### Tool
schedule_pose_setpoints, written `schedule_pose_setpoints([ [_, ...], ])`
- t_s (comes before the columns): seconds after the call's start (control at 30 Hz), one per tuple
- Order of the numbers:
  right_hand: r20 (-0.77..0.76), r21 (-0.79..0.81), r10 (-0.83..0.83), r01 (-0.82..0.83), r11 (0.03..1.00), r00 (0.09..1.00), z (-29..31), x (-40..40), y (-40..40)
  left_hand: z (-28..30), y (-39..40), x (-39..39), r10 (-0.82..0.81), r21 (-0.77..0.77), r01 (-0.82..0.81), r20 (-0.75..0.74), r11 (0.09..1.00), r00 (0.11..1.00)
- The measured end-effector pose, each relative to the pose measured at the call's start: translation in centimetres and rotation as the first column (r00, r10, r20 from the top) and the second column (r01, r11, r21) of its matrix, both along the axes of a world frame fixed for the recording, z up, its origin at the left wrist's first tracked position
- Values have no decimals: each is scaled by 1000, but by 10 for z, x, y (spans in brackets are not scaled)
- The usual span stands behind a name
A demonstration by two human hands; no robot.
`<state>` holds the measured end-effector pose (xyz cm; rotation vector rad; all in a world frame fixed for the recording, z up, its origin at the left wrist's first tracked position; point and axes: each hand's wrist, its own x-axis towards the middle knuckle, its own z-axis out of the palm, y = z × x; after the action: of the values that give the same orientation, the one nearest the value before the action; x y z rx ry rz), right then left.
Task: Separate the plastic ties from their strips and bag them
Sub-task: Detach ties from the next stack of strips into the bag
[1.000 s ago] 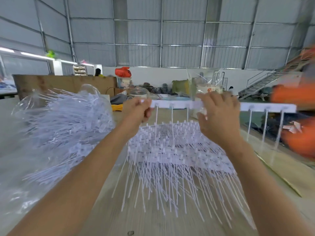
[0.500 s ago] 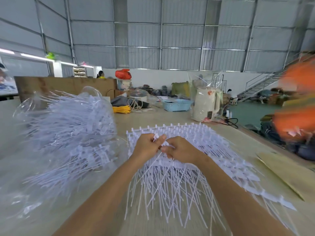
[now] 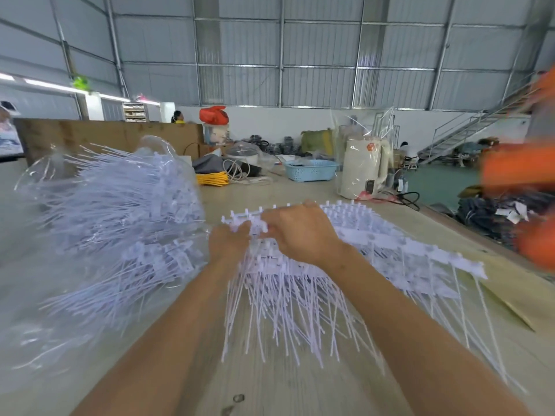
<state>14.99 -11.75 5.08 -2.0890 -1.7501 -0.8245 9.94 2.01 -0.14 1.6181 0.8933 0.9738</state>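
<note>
A pile of white plastic tie strips [image 3: 375, 259] lies on the table in front of me, the ties fanning toward me. My left hand [image 3: 229, 240] and my right hand [image 3: 303, 232] are together at the pile's far left end, fingers curled onto the strips there. Exactly which strip each hand grips is hidden by the fingers. A clear plastic bag [image 3: 99, 223] stuffed with loose white ties lies to the left of the pile.
The pale table [image 3: 270, 382] runs forward. At its far end are a blue basket [image 3: 310, 169], a white appliance in plastic wrap [image 3: 365, 171], yellow cable [image 3: 213, 178] and cords. Blurred orange sleeves [image 3: 522, 169] of another person move at the right edge.
A second ago both hands held one strip up at chest height. They have come down onto the pile and now work at its far left end, slightly farther out than half a second ago.
</note>
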Motion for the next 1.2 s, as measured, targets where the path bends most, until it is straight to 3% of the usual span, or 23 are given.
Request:
schedule_pose_setpoints([
  [0.1, -254, -31, 110, -122, 992, 961, 20, 5, -1, -1, 3, -8, -118, -194, 136, 103, 972, 988],
  [0.3, -484, -104, -76, 29, 994, 872, -2, 33, 1, 12, -22, -3, -363, -177, 411, 251, 894, 897],
  [0.4, -712, -209, -62, -127, 970, 699, -19, 39, -5, 11, -27, -3, -388, -172, 428, 225, 887, 894],
  [0.53, -826, -232, -85, -198, 953, 558, -22, 44, -21, 10, -26, -4, -366, -176, 391, 158, 903, 917],
  [0.7, -655, -210, -125, -20, 978, 746, -9, 43, -22, 3, -26, -4, -345, -161, 371, 169, 914, 923],
  [0.8, -366, -240, -126, 37, 970, 922, 5, 32, -13, 4, -30, -4, -363, -113, 389, 200, 914, 910],
  [0.9, -162, -177, 12, -41, 983, 987, 13, 18, 1, 9, -35, -5, -399, -170, 479, 358, 861, 844],
  [0.97, -247, -149, 76, -116, 982, 966, 11, 14, 7, 11, -36, -7, -382, -264, 551, 490, 792, 783],
  [1.03, -380, -137, 96, -159, 978, 920, 5, 15, 11, 9, -32, -7, -372, -268, 550, 503, 791, 780],
  [1.1, -468, -107, 91, -158, 982, 879, -3, 14, 12, 5, -28, -6, -380, -198, 496, 429, 845, 819],
  [1.2, -504, -29, 78, -107, 994, 860, -16, 17, 13, -4, -22, -3, -342, 27, 349, 271, 937, 900],
])
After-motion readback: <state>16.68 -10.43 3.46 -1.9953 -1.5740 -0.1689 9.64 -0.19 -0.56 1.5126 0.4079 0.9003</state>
